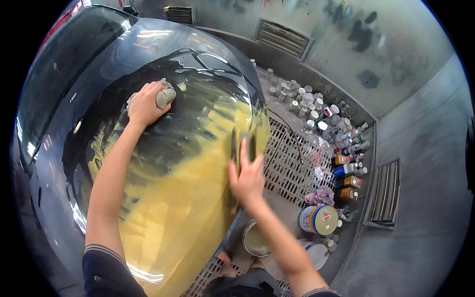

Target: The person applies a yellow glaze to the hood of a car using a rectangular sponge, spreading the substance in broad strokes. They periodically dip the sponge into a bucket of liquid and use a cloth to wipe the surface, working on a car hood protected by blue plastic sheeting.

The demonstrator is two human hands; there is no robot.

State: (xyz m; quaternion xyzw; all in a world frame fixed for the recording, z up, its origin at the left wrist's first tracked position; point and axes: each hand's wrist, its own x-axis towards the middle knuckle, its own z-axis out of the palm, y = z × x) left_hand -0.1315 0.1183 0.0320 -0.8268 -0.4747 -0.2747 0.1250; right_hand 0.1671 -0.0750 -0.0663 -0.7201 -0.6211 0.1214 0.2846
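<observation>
Over on the far left the dark windscreen [54,84] curves away from the car panel [163,163], a glossy black hood-like surface smeared with yellow paste across its lower middle. Left hand [146,105] sits up near the top of that panel, fingers bunched and clamped on a wadded grey rag [166,95], pressing it flat to the paint just above the yellow smear. Moving right, the right hand [247,175] is at the panel's right edge, fingers spread and pressed on a dark flat block or spreader [241,143]; how firmly it is gripped is hard to tell, the palm hides it. The two hands are well apart, one at each side of the smear. To work this well, I'd judge: keep the block flat to the curve, long even strokes, steady pressure, and let the rag hand follow close to catch residue before it dries. Right of the panel, the floor grate [289,158] runs below the edge, an open tin [255,240] stands just under the right forearm, a larger lidded can [319,219] beyond it, and a crowd of small bottles and jars [321,116] lines the wall.
</observation>
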